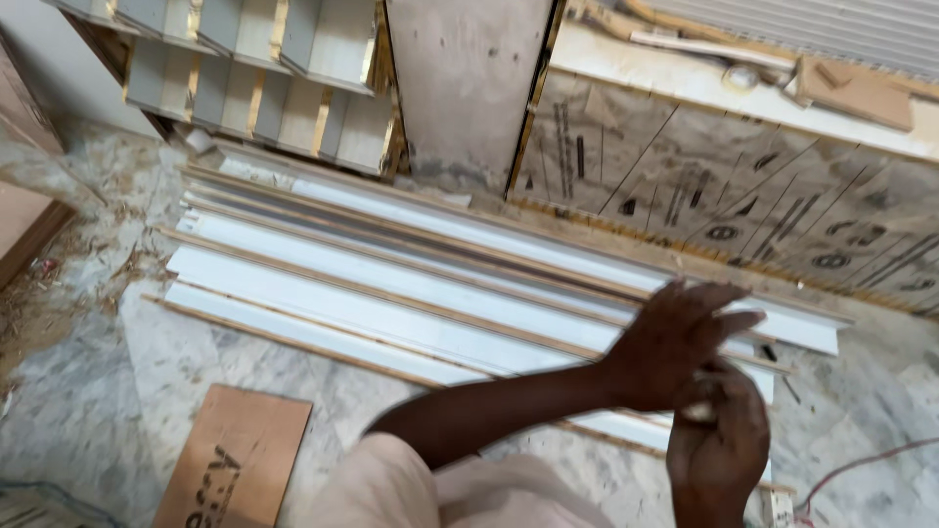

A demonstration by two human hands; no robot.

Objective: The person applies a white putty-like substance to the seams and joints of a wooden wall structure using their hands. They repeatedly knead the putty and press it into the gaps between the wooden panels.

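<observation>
Hands meeting over white laminated strips on the marble floor

The left hand (675,347), fingers spread and blurred, hovers open over the near right end of the white strips (411,284), holding nothing. Just nearer, the right hand (719,440) curls loosely; whether it grips anything I cannot tell. The strips lie side by side, seemingly sorted; none is lifted. A brown board (235,469) lies near left

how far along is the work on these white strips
Looks done: several long white strips with wood-coloured edges lie side by side on the marble floor. In hand: the left hand is spread over the strips' right end, while the right hand just below it pinches something small that cannot be made out. What is left cannot be judged from this view; similar slatted panels lean against the wall.
</observation>
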